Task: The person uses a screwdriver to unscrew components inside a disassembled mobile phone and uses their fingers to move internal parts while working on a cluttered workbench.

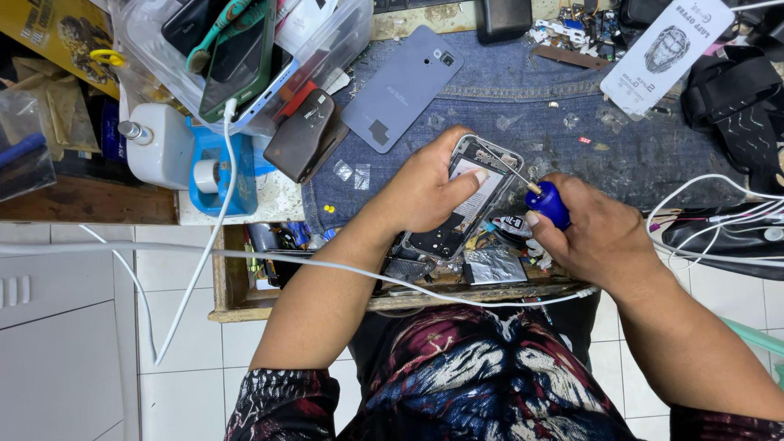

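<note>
- View from above a cluttered repair bench covered with a piece of blue denim cloth.
- The left hand holds an opened phone just above the near edge of the cloth, at the middle of the bench. The fingers wrap around the phone's left side and the thumb presses on its exposed inside.
- The right hand pinches a small screwdriver with a blue handle between thumb and curled fingers. Its thin metal tip touches the upper right corner of the phone.
- A grey phone back cover lies on the cloth, beyond the left hand.
- A clear plastic tub at the upper left holds several phones.
- A white bottle stands beside a blue tape dispenser at the left edge.
- A white cable runs across the front of the bench, passing over the left forearm.
- A bundle of white wires lies to the right, near the right hand.
</note>
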